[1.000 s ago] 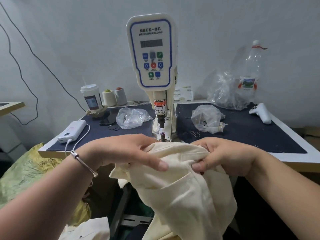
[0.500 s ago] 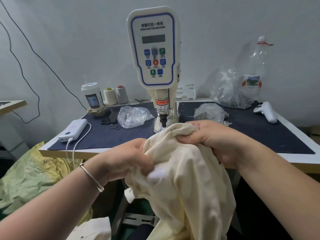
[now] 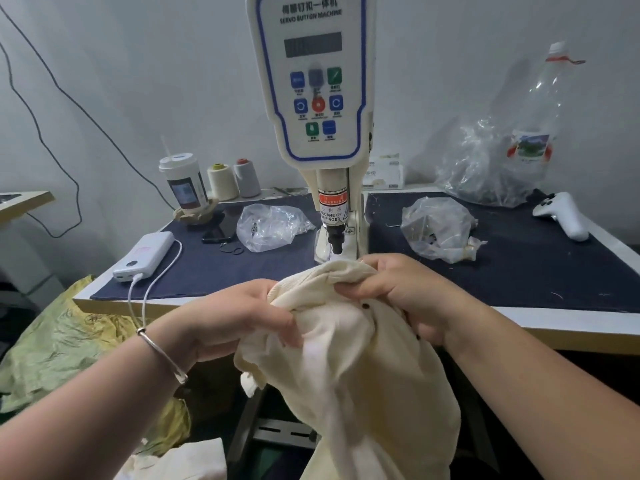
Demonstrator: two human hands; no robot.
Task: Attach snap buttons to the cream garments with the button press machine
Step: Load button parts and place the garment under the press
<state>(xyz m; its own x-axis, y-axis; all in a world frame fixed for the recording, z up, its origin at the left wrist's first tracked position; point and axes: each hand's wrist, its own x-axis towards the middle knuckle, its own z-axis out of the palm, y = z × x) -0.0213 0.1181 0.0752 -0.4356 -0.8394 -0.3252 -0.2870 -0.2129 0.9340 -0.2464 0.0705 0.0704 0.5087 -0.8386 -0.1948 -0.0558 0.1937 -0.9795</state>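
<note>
Both hands are on the cream garment (image 3: pixel 349 368) right in front of the button press machine (image 3: pixel 317 81), and the fabric is bunched up between them, hanging down off the near edge of the tabletop (image 3: pixel 571 268). The left hand (image 3: pixel 239 318) is closed around a gathered fold on its side, fingers curled in tight; the right hand (image 3: pixel 398 289) pinches the top ridge of cloth, thumb and fingers clamped on it, just below the machine's plunger (image 3: pixel 335 233). Between the two hands a small dark snap (image 3: pixel 366 306) shows on the cloth, with what may be another dark dot lower by the right wrist, so at least one button looks set already. The fabric is not under the plunger right now, so the next placement seems to be pending, and more cream cloth lies low beside the left forearm, likely waiting its turn. Writing: the panel above the hands reads "SERVO BUTTON MACHINE" under a line of Chinese characters, and the red label on the plunger housing says "WARNING", with "CARE OF" and "FINGER" legible beneath. The display is dark and unreadable. Beyond the right hand a plastic bag (image 3: pixel 436 230) sits on the tabletop; its contents cannot be made out.
</note>
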